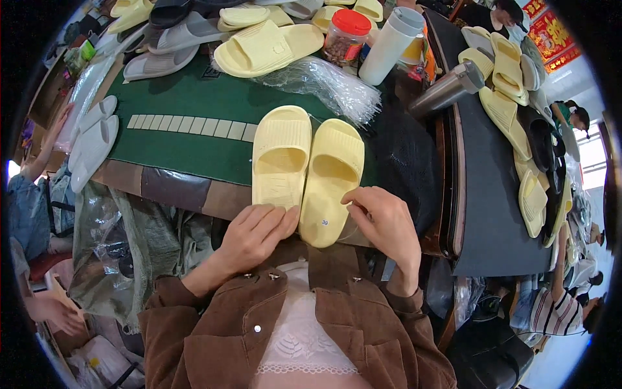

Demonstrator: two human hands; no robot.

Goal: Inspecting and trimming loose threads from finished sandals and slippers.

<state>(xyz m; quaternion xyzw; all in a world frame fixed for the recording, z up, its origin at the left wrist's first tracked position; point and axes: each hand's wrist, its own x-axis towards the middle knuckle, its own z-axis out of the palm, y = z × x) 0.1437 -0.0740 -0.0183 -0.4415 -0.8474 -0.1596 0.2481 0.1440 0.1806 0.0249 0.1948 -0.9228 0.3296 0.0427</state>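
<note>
Two pale yellow slippers lie side by side at the table's near edge, toes pointing away from me. The curled fingers of my left hand are pressed together over the heel of the left slipper, hiding that end. A small round sticker shows on the heel of the right slipper. At that slipper's right edge, my right hand has its thumb and fingertips drawn together; what they pinch, if anything, I cannot make out. A row of pale rectangular pieces runs across the green mat beyond my left hand.
A bundle of clear plastic strips, a red-lidded jar, a white bottle and a steel flask stand or lie beyond. Grey slippers are at left. More slippers cover the dark right-hand table. Other people work nearby.
</note>
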